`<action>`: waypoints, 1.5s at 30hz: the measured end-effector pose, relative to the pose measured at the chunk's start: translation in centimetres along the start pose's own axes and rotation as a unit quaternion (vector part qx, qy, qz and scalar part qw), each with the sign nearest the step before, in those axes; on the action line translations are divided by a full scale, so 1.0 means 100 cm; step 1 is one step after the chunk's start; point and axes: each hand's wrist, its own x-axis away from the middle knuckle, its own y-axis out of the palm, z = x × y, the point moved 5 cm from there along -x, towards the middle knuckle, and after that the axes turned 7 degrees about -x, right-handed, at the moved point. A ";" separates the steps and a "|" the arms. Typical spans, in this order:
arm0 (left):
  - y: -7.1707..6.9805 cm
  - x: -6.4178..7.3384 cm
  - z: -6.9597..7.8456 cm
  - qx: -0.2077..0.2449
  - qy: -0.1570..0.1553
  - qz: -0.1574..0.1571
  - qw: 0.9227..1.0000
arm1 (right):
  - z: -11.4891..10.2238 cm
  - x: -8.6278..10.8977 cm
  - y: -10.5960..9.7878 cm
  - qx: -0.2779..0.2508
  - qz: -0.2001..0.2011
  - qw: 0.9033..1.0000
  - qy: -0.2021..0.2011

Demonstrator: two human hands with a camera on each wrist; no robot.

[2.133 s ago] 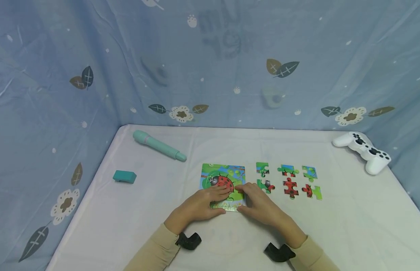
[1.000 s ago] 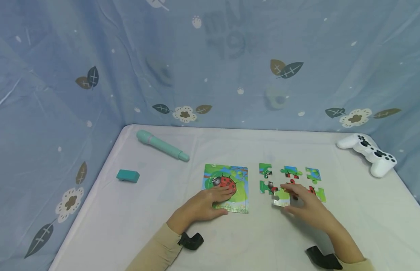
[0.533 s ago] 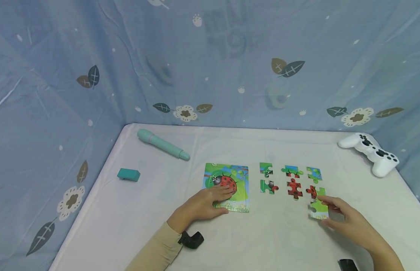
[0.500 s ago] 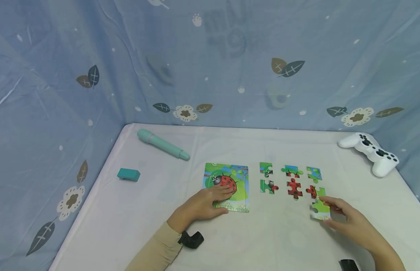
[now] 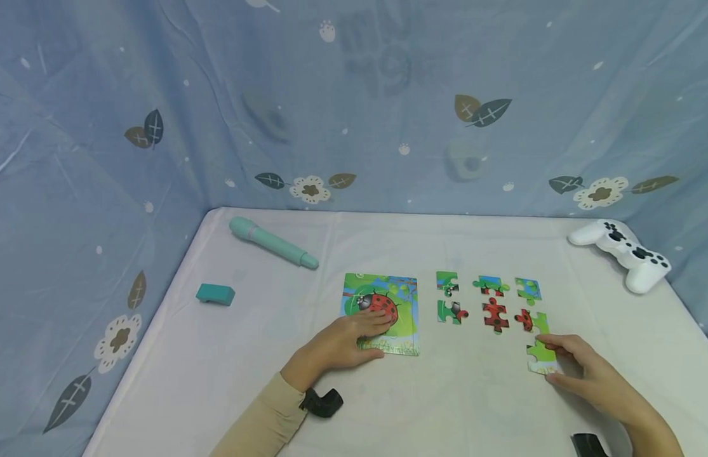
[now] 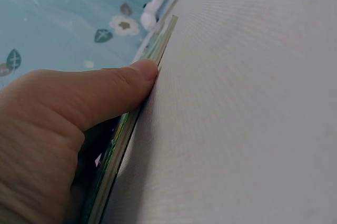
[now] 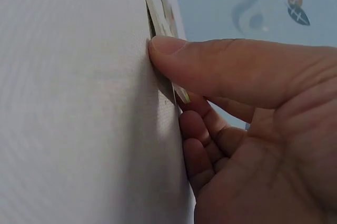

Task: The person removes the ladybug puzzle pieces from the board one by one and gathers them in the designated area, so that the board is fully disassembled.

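My left hand (image 5: 341, 346) lies with extended fingers on a square ladybug jigsaw board (image 5: 409, 317). In the left wrist view, its thumb (image 6: 118, 84) rests along the edge of the board (image 6: 117, 153). My right hand (image 5: 590, 377) pinches a green puzzle piece with a pale lower edge (image 5: 540, 357) between thumb and fingers. That piece sits just below the red-and-green piece (image 5: 541, 322). In the right wrist view, the thumb of the right hand (image 7: 226, 76) presses on the piece's near edge, and the piece (image 7: 152, 13) is tilted close over the white cloth.
Loose pieces lie in two rows right of the board, among them a green corner piece (image 5: 447, 281), a blue-and-green piece (image 5: 528, 289) and a red piece (image 5: 494, 315). A teal microphone (image 5: 273, 244), teal block (image 5: 215, 294) and white game controller (image 5: 619, 254) lie farther out.
My right hand has left the board and carried the pinched puzzle piece rightward to below the right-hand column, lowering it there. My left hand has stayed on the board.
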 end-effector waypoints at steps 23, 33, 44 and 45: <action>0.001 -0.003 0.001 0.017 0.019 0.010 1.000 | -0.013 0.002 -0.010 0.010 0.056 0.998 -0.001; 0.000 -0.001 0.000 0.027 0.031 0.042 0.998 | -0.062 -0.027 0.012 -0.003 0.002 0.998 -0.067; -0.004 0.018 -0.017 0.041 -0.029 0.074 0.996 | -0.107 -0.072 0.084 0.007 -0.091 0.988 -0.123; -0.004 0.020 -0.019 0.042 -0.034 0.073 0.996 | -0.110 -0.074 0.091 0.008 -0.103 0.987 -0.126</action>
